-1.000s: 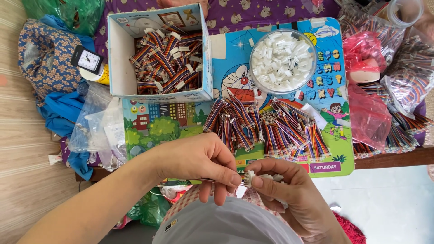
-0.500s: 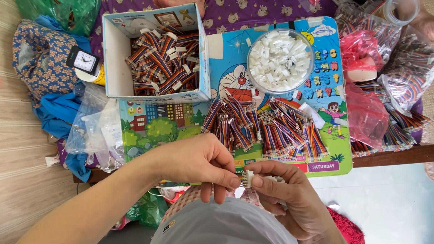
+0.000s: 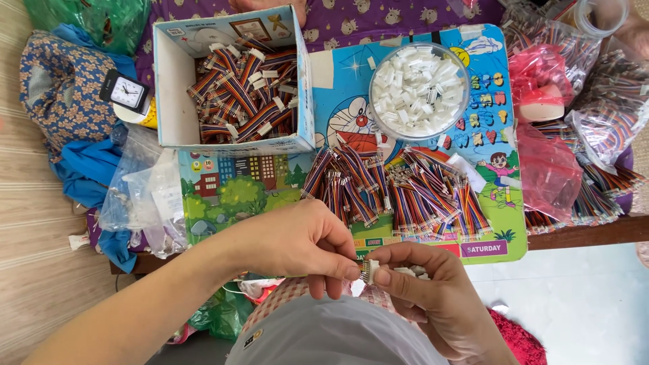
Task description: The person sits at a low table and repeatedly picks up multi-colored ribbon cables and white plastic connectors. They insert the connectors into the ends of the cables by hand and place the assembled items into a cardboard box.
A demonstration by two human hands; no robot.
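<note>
Between our fingertips sits a small white plastic connector (image 3: 369, 270).
Our left hand (image 3: 297, 245) and right hand (image 3: 426, 287) pinch it together; beyond the grip stand an open blue-and-white cardboard box (image 3: 172, 101) and a purple rectangular label (image 3: 484, 248).

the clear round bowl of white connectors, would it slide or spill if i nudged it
The clear bowl looks wide and low, so it would probably slide on the glossy cartoon board rather than tip. The white connectors are heaped near the rim, small and likely light, so a sharp push might scatter some.
</note>
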